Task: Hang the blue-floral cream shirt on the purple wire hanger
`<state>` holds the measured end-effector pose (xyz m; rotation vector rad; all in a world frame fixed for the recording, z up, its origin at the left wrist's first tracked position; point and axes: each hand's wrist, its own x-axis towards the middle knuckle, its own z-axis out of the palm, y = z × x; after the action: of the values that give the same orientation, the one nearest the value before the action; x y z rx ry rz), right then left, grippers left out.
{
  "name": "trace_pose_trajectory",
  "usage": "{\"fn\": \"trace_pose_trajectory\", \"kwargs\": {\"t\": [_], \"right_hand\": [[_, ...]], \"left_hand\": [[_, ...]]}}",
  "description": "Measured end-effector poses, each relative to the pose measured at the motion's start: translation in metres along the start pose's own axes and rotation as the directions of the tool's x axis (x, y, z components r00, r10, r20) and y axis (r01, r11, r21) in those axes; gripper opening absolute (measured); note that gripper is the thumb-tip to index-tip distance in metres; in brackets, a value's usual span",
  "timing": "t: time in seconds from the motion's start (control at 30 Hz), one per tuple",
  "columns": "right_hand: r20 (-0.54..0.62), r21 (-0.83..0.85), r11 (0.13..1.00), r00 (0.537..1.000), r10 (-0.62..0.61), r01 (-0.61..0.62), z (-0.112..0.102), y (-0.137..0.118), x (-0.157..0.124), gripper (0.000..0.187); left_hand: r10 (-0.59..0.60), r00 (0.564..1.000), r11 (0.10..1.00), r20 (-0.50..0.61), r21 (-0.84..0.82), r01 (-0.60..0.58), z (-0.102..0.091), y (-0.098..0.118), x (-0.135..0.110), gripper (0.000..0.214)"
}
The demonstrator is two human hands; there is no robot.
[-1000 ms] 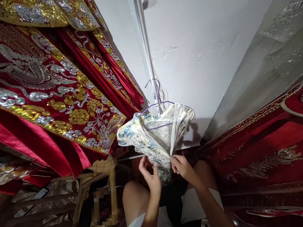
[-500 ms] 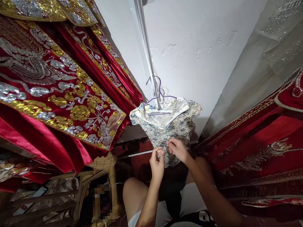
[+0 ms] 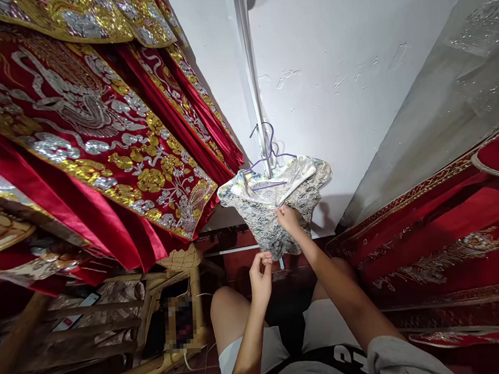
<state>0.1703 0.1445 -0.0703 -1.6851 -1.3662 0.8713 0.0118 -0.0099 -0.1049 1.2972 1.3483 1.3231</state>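
A small white garment with a blue floral print hangs on a purple wire hanger hooked to a metal pole against the white wall. My right hand is raised against the front of the garment, its fingers pinched on the cloth near the collar opening. My left hand hangs lower, just under the garment's hem, with thumb and fingers curled together in a pinch; whether anything is in them I cannot make out. My bare knees and white shorts show below.
Heavy red robes with gold and silver embroidery hang close on the left, more red embroidered cloth on the right. A wooden chair with a woven seat stands at the lower left. A grey wall panel slants at the right.
The garment's flapped-open front has closed. My right hand climbed from the hem to the chest of the garment, and my left hand dropped away below the hem.
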Motion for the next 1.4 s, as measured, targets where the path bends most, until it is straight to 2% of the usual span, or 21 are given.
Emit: {"fn": "trace_pose_trajectory", "kwargs": {"t": [0.1,0.2,0.33,0.5,0.7,0.8,0.93,1.03,1.13,1.2,1.27,1.33,1.4], "right_hand": [[0.075,0.061,0.998,0.997,-0.008,0.004,-0.001,0.006,-0.013,0.031],[0.176,0.144,0.99,0.984,-0.025,-0.001,-0.002,0.013,-0.037,0.03],[0.309,0.255,0.966,0.95,-0.05,-0.032,-0.007,0.015,-0.071,0.024],[0.417,0.329,0.94,0.907,-0.058,-0.091,-0.019,0.002,-0.095,0.025],[0.478,0.369,0.922,0.875,-0.08,-0.117,-0.031,-0.022,-0.099,0.026],[0.424,0.413,0.906,0.9,-0.101,-0.093,-0.045,-0.039,-0.091,0.025],[0.216,0.536,0.844,0.962,-0.166,0.025,-0.076,-0.079,-0.064,0.023],[0.07,0.608,0.782,0.973,-0.22,0.134,-0.095,-0.119,-0.046,0.024],[-0.029,0.656,0.723,0.964,-0.264,0.218,-0.1,-0.148,-0.042,0.026],[-0.033,0.652,0.723,0.962,-0.27,0.226,-0.096,-0.154,-0.048,0.024],[-0.015,0.639,0.74,0.965,-0.263,0.212,-0.092,-0.153,-0.056,0.021],[0.01,0.617,0.76,0.963,-0.269,0.206,-0.09,-0.149,-0.065,0.019],[0.032,0.574,0.788,0.955,-0.293,0.223,-0.091,-0.146,-0.071,0.019]], "left_hand": [[0.018,1.0,1.0,0.004,0.004,-0.018,0.004,0.0,0.006,0.026],[0.08,0.997,0.994,0.007,0.075,-0.08,0.01,0.0,0.017,0.024],[0.145,0.989,0.976,0.036,0.157,-0.148,0.021,0.003,0.033,0.038],[0.17,0.984,0.979,0.056,0.106,-0.175,0.033,0.011,0.037,0.029],[0.233,0.972,0.962,0.02,0.144,-0.233,0.033,0.021,0.029,0.01],[0.278,0.958,0.939,0.066,0.192,-0.286,0.028,0.025,0.032,0.016],[0.281,0.948,0.921,0.152,0.234,-0.311,0.025,0.032,0.033,0.02],[0.286,0.934,0.911,0.215,0.242,-0.335,0.026,0.035,0.028,0.024],[0.271,0.915,0.903,0.3,0.251,-0.35,0.026,0.038,0.027,0.024],[0.232,0.892,0.903,0.389,0.255,-0.346,0.023,0.043,0.033,0.022],[0.216,0.87,0.904,0.443,0.246,-0.35,0.018,0.058,0.045,0.015],[0.283,0.877,0.9,0.388,0.209,-0.382,0.013,0.082,0.061,0.013],[0.418,0.88,0.876,0.224,0.157,-0.456,0.009,0.114,0.08,0.03]]}}
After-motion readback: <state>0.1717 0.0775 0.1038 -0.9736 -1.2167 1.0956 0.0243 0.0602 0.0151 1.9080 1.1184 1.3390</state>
